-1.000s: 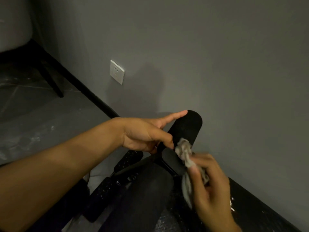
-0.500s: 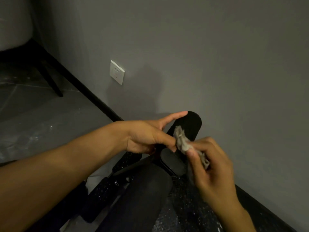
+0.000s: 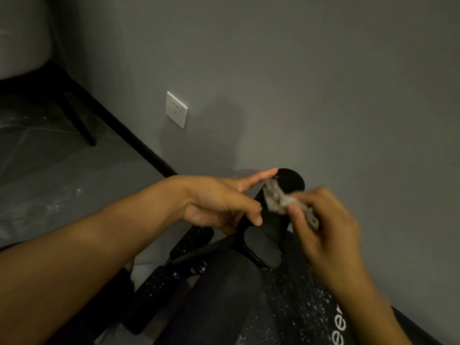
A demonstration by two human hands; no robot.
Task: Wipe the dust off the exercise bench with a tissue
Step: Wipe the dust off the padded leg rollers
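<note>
**Q:** Watching your feed from here. Where's the tissue, and what are the hands doing?

**A:** On my head cam the tissue (image 3: 276, 199) is a crumpled grey wad just off centre, toward 4 o'clock. It's pressed against the black foam pad (image 3: 291, 183) at the far end of the bench (image 3: 224, 307). My right hand (image 3: 323, 220) comes in from 5 o'clock. Its grip is closed, with the fingers bunched round the tail of the tissue and the thumb pinching it. That hand is a bit blurry, so I can't tell you more about the fingers.

**Q:** And the left?

**A:** My left hand (image 3: 219, 202) reaches in from 8 o'clock and has the same pad. The thumb is down on its top face and the lower fingers are curled underneath. The index finger sticks out straight toward 2 o'clock, with its tip right beside the tissue's upper end.

**Q:** Anything else in shot?

**A:** The bench seat fills the 6 o'clock area. It's dark, speckled with pale dust, and has some white lettering (image 3: 341, 319) at 5 o'clock. A white socket (image 3: 176, 109) sits on the grey wall (image 3: 298, 83) toward 11 o'clock. A black chair leg (image 3: 77, 120) stands on the floor (image 3: 62, 170) out at 10 o'clock.
</note>
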